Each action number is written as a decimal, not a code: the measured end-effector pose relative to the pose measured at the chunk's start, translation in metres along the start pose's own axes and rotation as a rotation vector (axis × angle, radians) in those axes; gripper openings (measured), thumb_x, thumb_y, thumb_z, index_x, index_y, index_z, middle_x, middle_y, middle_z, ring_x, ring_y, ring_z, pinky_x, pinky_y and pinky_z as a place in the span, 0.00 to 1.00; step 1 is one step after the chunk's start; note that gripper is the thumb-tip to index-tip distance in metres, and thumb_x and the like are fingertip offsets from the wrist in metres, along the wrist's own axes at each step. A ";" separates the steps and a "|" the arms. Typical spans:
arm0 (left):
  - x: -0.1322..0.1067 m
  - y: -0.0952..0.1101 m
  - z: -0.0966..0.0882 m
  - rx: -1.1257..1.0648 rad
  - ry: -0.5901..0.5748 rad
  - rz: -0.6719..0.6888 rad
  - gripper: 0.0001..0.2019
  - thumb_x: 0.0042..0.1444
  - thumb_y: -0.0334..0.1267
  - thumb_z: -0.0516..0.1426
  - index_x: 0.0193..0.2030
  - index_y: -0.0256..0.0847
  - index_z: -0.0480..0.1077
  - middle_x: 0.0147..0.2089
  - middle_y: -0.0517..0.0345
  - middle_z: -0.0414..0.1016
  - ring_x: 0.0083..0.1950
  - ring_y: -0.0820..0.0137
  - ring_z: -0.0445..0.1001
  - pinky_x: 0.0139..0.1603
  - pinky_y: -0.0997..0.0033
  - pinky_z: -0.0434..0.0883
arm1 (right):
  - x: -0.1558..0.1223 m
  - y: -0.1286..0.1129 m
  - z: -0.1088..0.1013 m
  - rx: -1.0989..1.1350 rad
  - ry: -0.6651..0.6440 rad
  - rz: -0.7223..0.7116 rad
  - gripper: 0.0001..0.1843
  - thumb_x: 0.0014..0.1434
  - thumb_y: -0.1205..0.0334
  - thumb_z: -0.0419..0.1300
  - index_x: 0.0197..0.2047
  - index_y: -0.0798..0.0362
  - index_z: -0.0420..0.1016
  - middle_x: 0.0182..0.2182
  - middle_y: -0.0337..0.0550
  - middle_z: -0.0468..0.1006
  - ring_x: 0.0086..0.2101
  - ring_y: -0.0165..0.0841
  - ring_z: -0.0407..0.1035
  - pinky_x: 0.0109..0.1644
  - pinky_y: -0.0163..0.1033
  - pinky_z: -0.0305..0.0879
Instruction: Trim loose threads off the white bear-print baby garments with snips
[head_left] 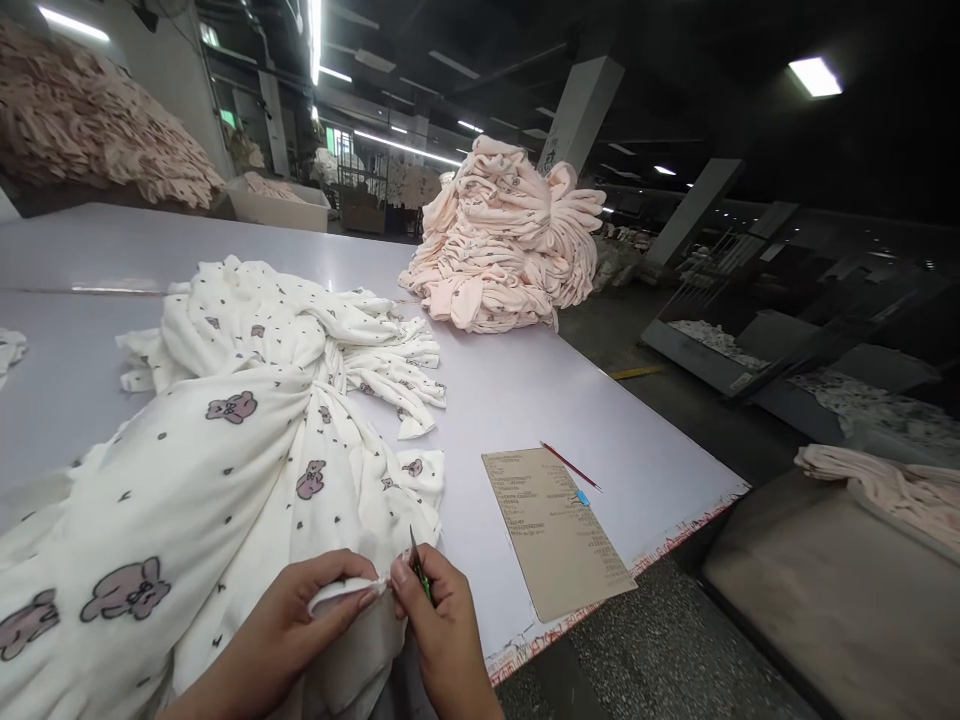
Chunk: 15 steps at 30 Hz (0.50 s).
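White fleece fabric (247,480) printed with brown bears and small dark marks lies bunched over the table's near left. My left hand (296,620) is closed on a folded edge of it, pinched between thumb and fingers. Close beside it, my right hand (442,620) holds small thread snips (421,570), their dark blade pointing up and a bit of green showing at the handle. The thumb and forefinger of this hand also meet at the fabric edge, touching or nearly touching the left fingertips. Most of the snips' handle is hidden in the palm.
A brown sheet with writing (555,530) lies right of my hands, a red pencil (571,466) and a blue clip (583,497) at its edge. Bundled pink fabric (510,240) stands at the table's far end. A cart with pink cloth (840,580) stands right, beyond the table edge.
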<state>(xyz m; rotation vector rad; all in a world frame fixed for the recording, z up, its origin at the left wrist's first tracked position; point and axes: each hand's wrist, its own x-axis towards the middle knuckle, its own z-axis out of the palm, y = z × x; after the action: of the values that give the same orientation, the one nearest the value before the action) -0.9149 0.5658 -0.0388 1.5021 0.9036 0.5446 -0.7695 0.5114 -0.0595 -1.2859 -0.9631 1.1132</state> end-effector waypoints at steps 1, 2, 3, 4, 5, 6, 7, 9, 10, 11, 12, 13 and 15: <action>0.001 -0.001 -0.001 0.000 0.006 -0.011 0.12 0.54 0.47 0.56 0.32 0.41 0.74 0.35 0.59 0.77 0.40 0.65 0.72 0.42 0.78 0.67 | -0.001 0.000 -0.001 0.014 0.022 0.004 0.20 0.58 0.46 0.57 0.25 0.54 0.62 0.19 0.32 0.59 0.24 0.28 0.54 0.30 0.31 0.53; 0.002 -0.002 -0.002 -0.020 0.030 -0.035 0.12 0.54 0.47 0.57 0.32 0.41 0.74 0.33 0.60 0.76 0.39 0.66 0.71 0.40 0.78 0.67 | -0.003 0.001 -0.001 0.030 0.052 0.002 0.20 0.57 0.46 0.57 0.26 0.54 0.64 0.20 0.33 0.59 0.24 0.28 0.55 0.30 0.31 0.54; 0.003 -0.002 -0.002 -0.056 0.064 -0.070 0.12 0.53 0.48 0.57 0.31 0.41 0.73 0.31 0.61 0.75 0.36 0.67 0.70 0.38 0.78 0.67 | -0.006 0.002 -0.001 0.049 0.085 -0.004 0.19 0.56 0.45 0.58 0.28 0.54 0.66 0.21 0.33 0.61 0.25 0.28 0.55 0.30 0.31 0.55; 0.004 -0.003 -0.003 -0.104 0.092 -0.110 0.13 0.51 0.49 0.58 0.31 0.41 0.73 0.29 0.62 0.74 0.35 0.68 0.70 0.37 0.78 0.66 | -0.009 0.004 -0.001 0.063 0.112 -0.016 0.20 0.55 0.44 0.58 0.30 0.54 0.68 0.22 0.34 0.62 0.25 0.29 0.56 0.30 0.32 0.56; 0.005 -0.003 -0.003 -0.160 0.117 -0.149 0.13 0.50 0.50 0.59 0.31 0.41 0.72 0.27 0.63 0.73 0.33 0.68 0.69 0.36 0.77 0.66 | -0.012 0.006 -0.002 0.066 0.119 -0.032 0.20 0.55 0.43 0.58 0.32 0.54 0.69 0.22 0.35 0.63 0.24 0.29 0.57 0.29 0.32 0.56; 0.005 -0.003 -0.003 -0.213 0.135 -0.184 0.14 0.48 0.51 0.60 0.32 0.41 0.72 0.26 0.64 0.73 0.32 0.69 0.69 0.35 0.77 0.66 | -0.014 0.009 -0.002 0.049 0.107 -0.048 0.21 0.55 0.43 0.57 0.33 0.54 0.70 0.21 0.35 0.63 0.24 0.29 0.57 0.29 0.32 0.56; 0.006 -0.003 -0.003 -0.250 0.144 -0.210 0.15 0.47 0.51 0.60 0.32 0.41 0.72 0.26 0.64 0.73 0.32 0.68 0.69 0.35 0.76 0.67 | -0.017 0.012 -0.002 0.009 0.085 -0.062 0.21 0.55 0.42 0.57 0.33 0.54 0.71 0.20 0.35 0.64 0.22 0.29 0.58 0.27 0.33 0.56; 0.007 -0.003 -0.002 -0.263 0.161 -0.223 0.15 0.47 0.51 0.61 0.33 0.41 0.73 0.27 0.63 0.74 0.33 0.68 0.70 0.37 0.75 0.67 | -0.020 0.019 -0.002 -0.121 0.044 -0.090 0.20 0.55 0.43 0.56 0.30 0.54 0.72 0.17 0.35 0.64 0.21 0.30 0.57 0.25 0.33 0.53; 0.007 -0.003 -0.001 -0.249 0.164 -0.218 0.15 0.47 0.51 0.61 0.32 0.40 0.73 0.28 0.63 0.74 0.34 0.67 0.70 0.38 0.75 0.67 | -0.020 0.022 -0.002 -0.194 0.037 -0.103 0.20 0.55 0.44 0.56 0.29 0.53 0.72 0.17 0.35 0.64 0.20 0.30 0.57 0.24 0.33 0.52; 0.007 -0.003 -0.001 -0.230 0.165 -0.211 0.15 0.47 0.51 0.61 0.32 0.40 0.73 0.28 0.62 0.74 0.35 0.67 0.70 0.38 0.74 0.67 | -0.020 0.024 -0.002 -0.262 0.043 -0.114 0.19 0.56 0.45 0.55 0.29 0.53 0.72 0.16 0.35 0.64 0.19 0.30 0.57 0.23 0.33 0.50; 0.007 -0.003 0.000 -0.211 0.163 -0.201 0.15 0.47 0.51 0.60 0.32 0.40 0.73 0.29 0.62 0.75 0.36 0.66 0.71 0.39 0.74 0.67 | -0.020 0.025 -0.001 -0.322 0.059 -0.123 0.18 0.56 0.46 0.55 0.29 0.53 0.72 0.16 0.35 0.65 0.19 0.30 0.57 0.23 0.34 0.49; 0.006 -0.004 0.000 -0.198 0.159 -0.191 0.15 0.47 0.51 0.60 0.32 0.40 0.73 0.30 0.61 0.75 0.37 0.65 0.71 0.40 0.73 0.67 | -0.019 0.026 -0.001 -0.375 0.075 -0.132 0.18 0.57 0.46 0.54 0.29 0.52 0.72 0.16 0.35 0.65 0.19 0.30 0.57 0.23 0.34 0.49; 0.005 -0.005 0.001 -0.177 0.157 -0.175 0.15 0.47 0.51 0.60 0.32 0.40 0.74 0.32 0.59 0.77 0.39 0.63 0.73 0.42 0.71 0.68 | -0.018 0.025 0.000 -0.458 0.107 -0.150 0.17 0.58 0.47 0.53 0.30 0.52 0.72 0.17 0.35 0.67 0.20 0.30 0.59 0.24 0.34 0.49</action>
<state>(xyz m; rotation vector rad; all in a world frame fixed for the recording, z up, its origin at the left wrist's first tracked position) -0.9122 0.5693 -0.0449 1.2209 1.0688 0.6031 -0.7756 0.4933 -0.0834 -1.5897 -1.2565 0.7211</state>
